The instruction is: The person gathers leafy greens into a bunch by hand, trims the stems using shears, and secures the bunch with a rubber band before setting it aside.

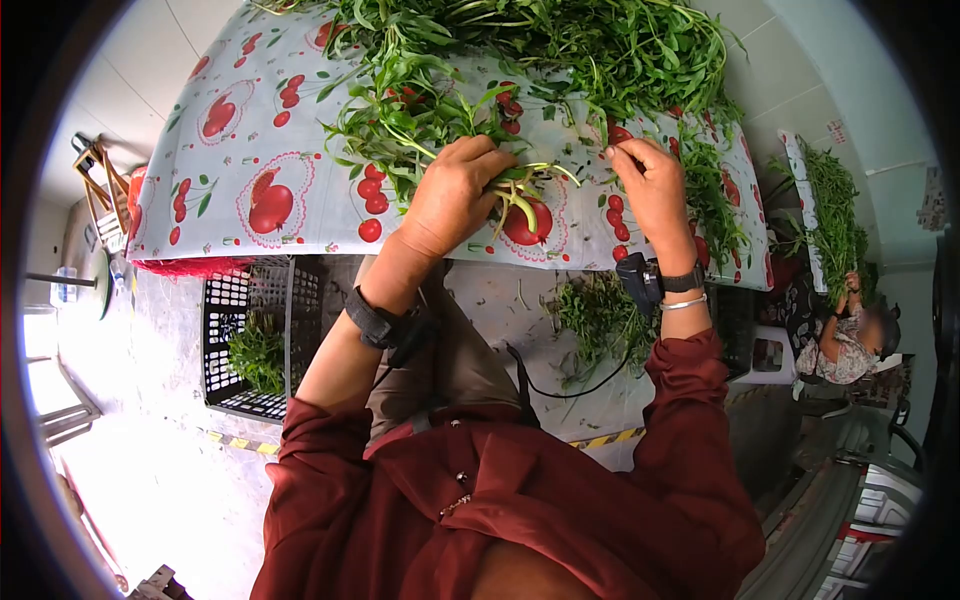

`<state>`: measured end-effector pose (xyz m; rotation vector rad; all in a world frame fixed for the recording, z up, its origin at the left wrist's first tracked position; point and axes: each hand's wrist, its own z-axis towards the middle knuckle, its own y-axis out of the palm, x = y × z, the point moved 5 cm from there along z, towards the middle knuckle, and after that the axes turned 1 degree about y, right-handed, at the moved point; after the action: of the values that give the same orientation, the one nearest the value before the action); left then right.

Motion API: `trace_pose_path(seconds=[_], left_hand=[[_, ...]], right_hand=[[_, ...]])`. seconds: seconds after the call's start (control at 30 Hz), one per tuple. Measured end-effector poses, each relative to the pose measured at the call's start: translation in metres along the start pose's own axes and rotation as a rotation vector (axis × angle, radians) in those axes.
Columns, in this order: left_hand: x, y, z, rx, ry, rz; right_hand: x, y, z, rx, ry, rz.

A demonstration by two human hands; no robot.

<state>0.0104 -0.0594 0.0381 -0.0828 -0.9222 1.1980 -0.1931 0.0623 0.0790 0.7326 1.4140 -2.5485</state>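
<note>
My left hand (pixel 452 192) is wrapped round a bunch of leafy green stems (pixel 395 125) above the patterned tablecloth (pixel 330 205). The leaves spread out to the left and away from me, while pale cut ends stick out to the right, past my fingers. To the right, my right hand (pixel 648 185) is closed in a pinch, thumb against fingertips. Whatever lies between those fingertips is too small to make out. Small leaf scraps dot the cloth between both hands. A large heap of the same greens (pixel 600 50) covers the far side of the table.
Loose greens (pixel 712 190) lie along the table's right side. Below the near edge stand a black crate (pixel 222 345) holding greens and, on the floor, a pile of stems (pixel 600 325). A co-worker (pixel 850 340) sits far right beside another table of greens (pixel 832 215).
</note>
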Motion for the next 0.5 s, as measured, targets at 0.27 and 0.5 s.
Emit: trace_pose_path(seconds=[0.27,0.5], left_hand=[[-0.002,0.001,0.000,0.008,0.011,0.012],[-0.001,0.001,0.000,0.011,-0.001,0.004]], right_hand=[[-0.016,0.001,-0.002,0.010,0.174,0.273],[-0.069,0.006,-0.008,-0.089,-0.107,0.309]])
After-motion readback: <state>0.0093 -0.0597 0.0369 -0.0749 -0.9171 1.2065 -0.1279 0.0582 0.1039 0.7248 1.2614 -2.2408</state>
